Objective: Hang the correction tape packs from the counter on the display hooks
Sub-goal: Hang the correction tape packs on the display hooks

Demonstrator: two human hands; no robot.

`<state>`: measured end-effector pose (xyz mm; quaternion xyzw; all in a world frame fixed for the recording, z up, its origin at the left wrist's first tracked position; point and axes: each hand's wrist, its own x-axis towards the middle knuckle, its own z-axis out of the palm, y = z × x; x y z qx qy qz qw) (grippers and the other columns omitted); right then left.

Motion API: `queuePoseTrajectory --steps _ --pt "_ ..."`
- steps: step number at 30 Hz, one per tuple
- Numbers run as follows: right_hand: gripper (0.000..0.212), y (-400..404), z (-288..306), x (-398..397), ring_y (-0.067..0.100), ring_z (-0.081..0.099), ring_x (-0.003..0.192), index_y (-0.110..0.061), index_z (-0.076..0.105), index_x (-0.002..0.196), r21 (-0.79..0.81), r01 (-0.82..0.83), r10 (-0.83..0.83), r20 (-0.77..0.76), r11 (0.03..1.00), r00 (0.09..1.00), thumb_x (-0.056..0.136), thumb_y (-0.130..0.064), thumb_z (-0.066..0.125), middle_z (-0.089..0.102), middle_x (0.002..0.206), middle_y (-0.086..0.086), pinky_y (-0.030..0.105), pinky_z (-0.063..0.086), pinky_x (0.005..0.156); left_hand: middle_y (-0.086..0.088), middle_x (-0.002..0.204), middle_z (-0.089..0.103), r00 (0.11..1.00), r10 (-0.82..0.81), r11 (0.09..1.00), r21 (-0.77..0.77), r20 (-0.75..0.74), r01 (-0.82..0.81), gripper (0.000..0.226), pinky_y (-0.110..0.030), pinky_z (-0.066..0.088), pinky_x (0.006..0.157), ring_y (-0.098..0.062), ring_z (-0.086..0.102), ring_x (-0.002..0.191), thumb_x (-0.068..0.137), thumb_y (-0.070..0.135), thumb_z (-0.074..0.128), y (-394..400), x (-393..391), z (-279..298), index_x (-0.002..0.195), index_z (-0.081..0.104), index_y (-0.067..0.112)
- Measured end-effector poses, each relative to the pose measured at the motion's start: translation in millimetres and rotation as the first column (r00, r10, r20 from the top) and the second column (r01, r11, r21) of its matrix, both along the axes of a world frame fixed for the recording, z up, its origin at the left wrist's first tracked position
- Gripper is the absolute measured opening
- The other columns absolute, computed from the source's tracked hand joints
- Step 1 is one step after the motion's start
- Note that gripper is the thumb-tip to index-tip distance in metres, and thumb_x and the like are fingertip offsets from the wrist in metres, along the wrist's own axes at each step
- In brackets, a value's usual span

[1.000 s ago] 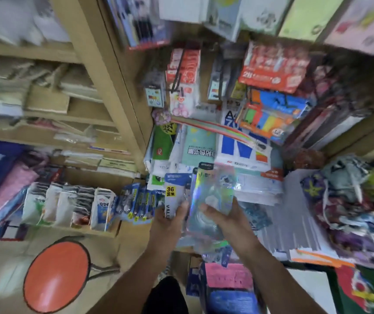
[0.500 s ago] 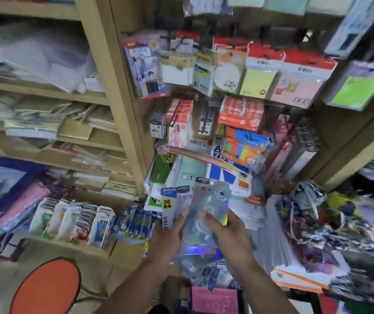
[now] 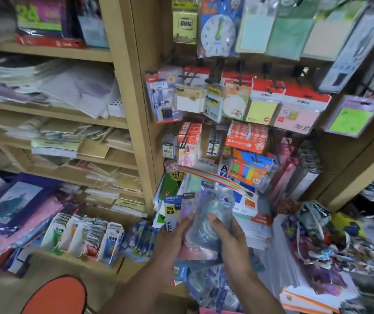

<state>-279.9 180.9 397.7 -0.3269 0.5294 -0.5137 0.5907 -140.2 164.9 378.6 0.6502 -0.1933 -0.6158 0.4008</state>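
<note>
Lifting her gaze from the desk toward the rack, the person is now bringing far more of the display into sight than a second ago: whole rows of hanging goods are showing above the packs. The left hand (image 3: 173, 236) and the right hand (image 3: 228, 232) are holding the same fanned bundle of shiny holographic correction tape packs (image 3: 206, 214) low at the middle, much where it was before, with the fingers (image 3: 187, 219) curled round its edges and the thumbs pressing on the front. That suggests she is looking for a hook, not yet hanging.

Crowding the black wire display hooks (image 3: 189, 75) are red-topped sticky note packs (image 3: 269, 100), a white paper clock face (image 3: 217, 34) and an orange eraser box (image 3: 246, 137); which hook is free, I cannot tell. Standing to the left is a pale wooden shelf unit (image 3: 131, 91) stacked with paper, and below it a cardboard tray of small white sachets (image 3: 86, 236). Peeking in at the bottom is a round orange stool seat (image 3: 57, 295). Reaching up will likely mean threading past those dangling packs.
</note>
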Motion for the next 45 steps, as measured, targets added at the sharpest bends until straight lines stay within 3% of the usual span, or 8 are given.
queuePoseTrajectory --steps 3,9,13,23,31,35,39,45 --pt "0.048 -17 11 15 0.022 0.073 0.109 -0.023 0.069 0.122 -0.053 0.040 -0.039 0.007 0.998 0.999 0.081 -0.042 0.082 0.078 0.114 0.000 0.050 0.052 0.104 -0.009 0.111 0.080 0.995 -0.062 0.996 -0.071 -0.077 0.057 0.084 -0.037 0.064 0.073 -0.027 0.081 0.091 0.067 0.055 0.089 -19 13 7 0.137 0.063 0.017" --pt "0.063 -72 29 61 0.025 0.071 0.113 -0.023 0.062 0.134 -0.102 0.193 -0.194 0.002 0.976 0.981 0.079 -0.050 0.079 0.074 0.123 0.002 0.050 0.055 0.099 -0.003 0.107 0.082 0.992 -0.108 0.976 -0.197 -0.063 0.094 0.116 -0.053 0.060 0.096 -0.027 0.079 0.098 0.032 0.075 0.091 -70 53 24 0.131 0.064 0.022" --pt "0.050 -109 39 107 0.021 0.073 0.106 -0.032 0.065 0.127 -0.143 0.256 -0.255 0.024 0.956 0.967 0.082 -0.050 0.079 0.076 0.117 -0.004 0.052 0.055 0.098 -0.001 0.101 0.080 0.997 -0.073 0.968 -0.238 0.021 0.076 0.083 -0.046 0.059 0.095 -0.025 0.077 0.096 0.053 0.071 0.085 -113 88 40 0.118 0.070 0.022" --pt "0.058 -165 90 172 0.030 0.073 0.108 -0.026 0.067 0.126 -0.236 0.293 -0.272 0.121 0.927 0.955 0.073 -0.044 0.085 0.076 0.118 0.005 0.055 0.055 0.099 -0.005 0.107 0.082 0.968 -0.246 0.872 -0.447 -0.049 0.199 0.067 -0.054 0.062 0.091 -0.028 0.080 0.099 0.054 0.039 0.092 -164 160 100 0.118 0.076 0.022" --pt "0.041 -180 176 133 0.031 0.073 0.107 -0.025 0.073 0.118 -0.423 0.264 -0.240 0.109 0.867 0.965 0.078 -0.032 0.083 0.076 0.115 0.009 0.049 0.055 0.097 0.007 0.083 0.082 0.984 -0.165 0.804 -0.587 -0.072 0.092 0.059 -0.011 0.052 0.051 0.001 0.074 0.064 0.061 0.007 0.094 -167 140 171 0.115 0.074 0.018" --pt "0.040 -188 210 117 0.023 0.076 0.095 -0.019 0.071 0.117 -0.532 0.198 -0.146 0.137 0.823 0.980 0.078 -0.029 0.072 0.079 0.106 0.005 0.035 0.060 0.079 0.001 0.098 0.083 0.990 -0.122 0.734 -0.678 -0.069 0.043 0.072 -0.035 0.064 0.074 -0.018 0.081 0.088 0.051 0.019 0.100 -153 121 196 0.117 0.074 0.021" --pt "0.046 -195 238 104 0.020 0.075 0.099 -0.016 0.069 0.123 -0.608 0.124 -0.092 0.083 0.784 0.992 0.081 -0.032 0.075 0.078 0.110 0.004 0.037 0.056 0.086 0.000 0.113 0.081 0.991 -0.090 0.675 -0.738 -0.100 -0.013 0.080 -0.067 0.057 0.094 -0.037 0.078 0.100 0.053 0.034 0.095 -156 105 225 0.128 0.067 0.029" --pt "0.035 -206 276 85 0.023 0.072 0.109 -0.015 0.071 0.120 -0.695 0.077 -0.086 0.022 0.715 0.996 0.088 -0.030 0.075 0.076 0.117 0.006 0.037 0.056 0.093 0.006 0.118 0.080 0.988 -0.068 0.604 -0.793 -0.141 -0.071 0.088 -0.049 0.061 0.092 -0.020 0.078 0.104 0.048 0.044 0.092 -164 87 261 0.131 0.066 0.033"
